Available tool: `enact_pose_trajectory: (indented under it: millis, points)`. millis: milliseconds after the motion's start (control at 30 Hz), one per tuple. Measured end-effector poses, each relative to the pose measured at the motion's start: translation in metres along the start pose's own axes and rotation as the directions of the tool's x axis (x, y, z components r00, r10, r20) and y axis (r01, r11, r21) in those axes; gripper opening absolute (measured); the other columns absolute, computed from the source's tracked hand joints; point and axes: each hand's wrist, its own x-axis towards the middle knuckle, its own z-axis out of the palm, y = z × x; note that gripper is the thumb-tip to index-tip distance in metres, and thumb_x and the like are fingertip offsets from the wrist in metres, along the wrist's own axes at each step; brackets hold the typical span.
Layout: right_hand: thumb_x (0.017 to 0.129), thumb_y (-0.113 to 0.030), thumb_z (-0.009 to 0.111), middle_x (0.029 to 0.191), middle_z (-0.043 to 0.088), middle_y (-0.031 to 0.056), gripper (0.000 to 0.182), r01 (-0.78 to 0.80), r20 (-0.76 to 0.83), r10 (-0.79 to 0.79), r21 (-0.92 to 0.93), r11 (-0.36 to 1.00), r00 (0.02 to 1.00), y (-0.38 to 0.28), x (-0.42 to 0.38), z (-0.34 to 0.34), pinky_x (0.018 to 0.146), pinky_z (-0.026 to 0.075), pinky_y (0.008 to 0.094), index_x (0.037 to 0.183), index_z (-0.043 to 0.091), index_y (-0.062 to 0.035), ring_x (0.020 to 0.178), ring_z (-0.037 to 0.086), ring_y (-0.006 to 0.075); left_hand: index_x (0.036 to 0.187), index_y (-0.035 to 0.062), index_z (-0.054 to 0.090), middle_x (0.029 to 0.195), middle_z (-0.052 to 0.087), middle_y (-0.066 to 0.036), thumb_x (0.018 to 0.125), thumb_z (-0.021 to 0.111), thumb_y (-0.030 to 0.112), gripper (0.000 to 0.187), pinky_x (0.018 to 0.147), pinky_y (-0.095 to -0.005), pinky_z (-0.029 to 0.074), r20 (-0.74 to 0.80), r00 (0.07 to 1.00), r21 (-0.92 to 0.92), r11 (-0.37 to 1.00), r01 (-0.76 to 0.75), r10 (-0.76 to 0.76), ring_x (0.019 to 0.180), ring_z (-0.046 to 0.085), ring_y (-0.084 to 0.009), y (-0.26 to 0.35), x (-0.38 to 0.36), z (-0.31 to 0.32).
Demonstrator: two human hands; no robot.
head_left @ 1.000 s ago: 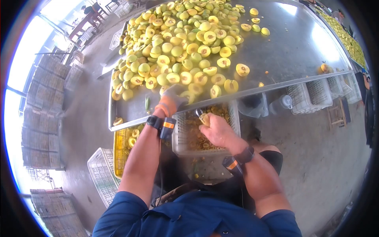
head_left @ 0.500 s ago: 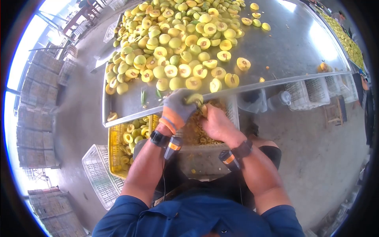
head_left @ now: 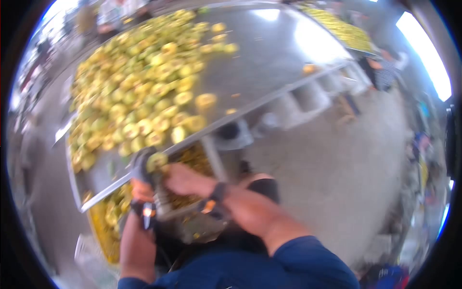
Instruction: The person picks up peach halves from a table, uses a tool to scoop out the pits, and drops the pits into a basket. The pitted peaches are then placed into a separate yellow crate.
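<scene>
My left hand (head_left: 142,168), in a grey glove with an orange cuff, grips a yellow-green peach half (head_left: 157,162) near the table's front edge. Close beside that fruit, my right hand (head_left: 185,180) is bare, with its fingers curled closed. Whatever it holds is hidden and smeared by motion. Below both hands stands a pale crate (head_left: 215,156) with brown and yellow scraps in it. To the left, a yellow crate (head_left: 101,231) contains more peach halves. A big heap of peach halves (head_left: 134,96) covers the left part of the metal table (head_left: 255,62).
White crates (head_left: 310,98) stand under the table's right side, near a hanging clear plastic bag (head_left: 243,137). A white crate (head_left: 89,255) sits at lower left. Another person in a striped top (head_left: 386,72) is at far right, by a second fruit-covered table (head_left: 337,29).
The view has swung to the right, so table, heap and hands appear farther left and tilted. Both hands remain together at the peach half. The picture is blurrier now.
</scene>
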Motion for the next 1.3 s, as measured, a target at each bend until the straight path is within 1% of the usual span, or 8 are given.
enact_pose_trajectory:
  millis: [167, 267, 533, 633, 767, 1033, 1067, 1300]
  points:
    - [0.095, -0.014, 0.062, 0.077, 0.070, 0.0172, 0.019, 0.084, 0.041, -0.109, 0.399, 0.913, 0.993, 0.000, -0.011, 0.001, 0.059, 0.055, 0.0411, 0.097, 0.070, 0.0033, 0.065, 0.069, 0.0263, 0.109, -0.0015, 0.069, 0.098, 0.073, -0.016, 0.090, 0.064, 0.006, 0.021, 0.084, -0.0427, 0.057, -0.188, 0.941, -0.043, 0.959, 0.279, -0.282, 0.091, 0.070, -0.0338, -0.024, -0.019, 0.036]
    - [0.096, -0.013, 0.062, 0.058, 0.054, 0.0062, 0.021, -0.374, 0.332, 0.188, 0.690, 0.620, 0.924, -0.020, -0.021, -0.003, 0.036, 0.038, 0.0341, 0.079, 0.063, 0.0005, 0.040, 0.052, 0.0164, 0.103, -0.0020, 0.068, 0.091, 0.070, -0.012, 0.107, 0.053, 0.018, 0.025, 0.073, -0.0387, 0.056, -0.034, 0.935, -0.246, 0.909, 0.335, -0.354, 0.078, 0.067, -0.0248, -0.024, -0.016, 0.031]
    - [0.098, -0.012, 0.060, 0.058, 0.053, 0.0062, 0.017, -0.383, 0.383, 0.149, 0.664, 0.642, 0.912, -0.021, -0.035, -0.005, 0.037, 0.042, 0.0352, 0.086, 0.060, -0.0004, 0.040, 0.054, 0.0183, 0.107, -0.0013, 0.067, 0.098, 0.069, -0.016, 0.096, 0.061, 0.016, 0.022, 0.083, -0.0461, 0.055, 0.013, 0.997, 0.051, 0.996, -0.077, 0.077, 0.089, 0.066, -0.0356, -0.015, -0.014, 0.019]
    - [0.098, -0.013, 0.061, 0.058, 0.053, 0.0066, 0.018, -0.304, 0.310, 0.133, 0.609, 0.733, 0.942, -0.038, -0.045, -0.014, 0.037, 0.042, 0.0356, 0.085, 0.060, -0.0011, 0.041, 0.055, 0.0182, 0.089, -0.0007, 0.064, 0.086, 0.062, -0.015, 0.097, 0.055, 0.020, 0.024, 0.075, -0.0402, 0.050, 0.034, 0.941, -0.486, 0.817, 0.310, -0.337, 0.078, 0.061, -0.0309, 0.001, -0.012, 0.030]
    - [0.097, -0.011, 0.060, 0.059, 0.055, 0.0074, 0.017, -0.316, 0.304, 0.165, 0.561, 0.765, 0.938, -0.025, -0.041, -0.003, 0.038, 0.044, 0.0364, 0.083, 0.060, -0.0007, 0.042, 0.055, 0.0184, 0.083, -0.0012, 0.062, 0.084, 0.060, -0.010, 0.101, 0.052, 0.019, 0.029, 0.073, -0.0344, 0.048, 0.022, 0.997, -0.223, 0.972, 0.072, -0.069, 0.077, 0.059, -0.0220, 0.011, -0.002, 0.022]
    - [0.099, -0.011, 0.059, 0.063, 0.052, 0.0026, 0.013, -0.272, 0.340, 0.033, 0.686, 0.675, 0.940, -0.024, -0.042, 0.001, 0.040, 0.044, 0.0351, 0.087, 0.058, -0.0045, 0.045, 0.053, 0.0151, 0.086, -0.0005, 0.061, 0.083, 0.060, -0.008, 0.104, 0.054, 0.020, 0.028, 0.071, -0.0336, 0.048, 0.084, 0.908, -0.580, 0.721, 0.379, -0.410, 0.076, 0.058, -0.0188, 0.033, -0.003, 0.012]
    - [0.099, -0.011, 0.058, 0.063, 0.050, 0.0011, 0.014, -0.382, 0.435, 0.053, 0.720, 0.579, 0.899, -0.030, -0.047, -0.006, 0.040, 0.043, 0.0346, 0.086, 0.057, -0.0056, 0.045, 0.051, 0.0141, 0.085, -0.0001, 0.062, 0.083, 0.062, -0.008, 0.104, 0.054, 0.020, 0.029, 0.072, -0.0335, 0.048, -0.001, 0.994, -0.086, 0.991, -0.105, 0.105, 0.076, 0.059, -0.0188, 0.032, 0.006, 0.003]
    - [0.100, -0.014, 0.060, 0.061, 0.045, -0.0023, 0.015, -0.264, 0.393, -0.062, 0.717, 0.645, 0.917, -0.043, -0.053, -0.011, 0.039, 0.038, 0.0309, 0.088, 0.057, -0.0065, 0.044, 0.046, 0.0103, 0.088, -0.0013, 0.065, 0.087, 0.065, -0.009, 0.103, 0.055, 0.019, 0.027, 0.074, -0.0339, 0.050, 0.228, 0.947, -0.581, 0.749, 0.318, -0.225, 0.080, 0.063, -0.0196, 0.064, 0.022, -0.015]
